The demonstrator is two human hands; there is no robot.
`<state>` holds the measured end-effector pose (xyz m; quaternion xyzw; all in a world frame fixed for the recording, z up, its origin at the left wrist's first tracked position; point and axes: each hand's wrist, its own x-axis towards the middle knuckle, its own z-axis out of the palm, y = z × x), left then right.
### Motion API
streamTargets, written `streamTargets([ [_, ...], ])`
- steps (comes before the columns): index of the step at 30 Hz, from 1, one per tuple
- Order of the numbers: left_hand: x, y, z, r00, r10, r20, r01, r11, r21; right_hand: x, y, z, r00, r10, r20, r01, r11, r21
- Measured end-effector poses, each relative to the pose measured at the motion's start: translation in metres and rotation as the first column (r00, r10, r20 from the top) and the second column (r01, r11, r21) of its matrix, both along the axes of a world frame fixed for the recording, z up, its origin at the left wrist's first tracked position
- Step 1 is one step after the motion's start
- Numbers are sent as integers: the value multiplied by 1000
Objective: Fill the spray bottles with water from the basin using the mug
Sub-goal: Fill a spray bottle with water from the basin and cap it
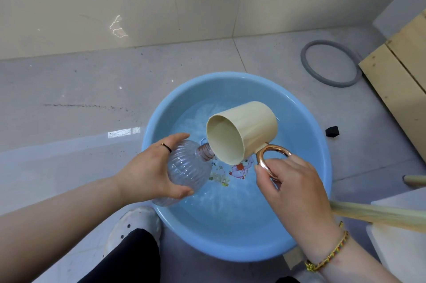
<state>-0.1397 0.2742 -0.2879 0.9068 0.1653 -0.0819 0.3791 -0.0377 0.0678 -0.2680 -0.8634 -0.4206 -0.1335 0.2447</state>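
Over the basin at frame centre, the spray bottle, judged light and slippery, is gripped round its belly by the left hand, the tilted mug pinched at its handle by the right hand.

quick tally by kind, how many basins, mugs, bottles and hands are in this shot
basin: 1
mug: 1
bottle: 1
hands: 2 (left hand, right hand)
total: 5
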Motion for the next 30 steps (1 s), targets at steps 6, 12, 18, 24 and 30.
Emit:
streamTargets([
  [6,0,0,-1,1000,6,-5,-6,1000,13,-1,0,-2,999,-18,43,19,1000,-11],
  [12,1,-1,-2,1000,3,2,-3,1000,5,-1,0,-3,997,-31,73,31,999,-6],
  [18,1,-1,-2,1000,5,9,-5,1000,-2,0,-2,-6,993,-65,103,69,997,-30],
  [24,1,-1,-3,1000,0,13,0,1000,0,-1,-1,-9,990,-89,108,93,995,-27],
  [30,1,-1,-4,1000,2,12,-2,1000,-6,-1,0,-8,992,-69,101,71,997,-15],
])
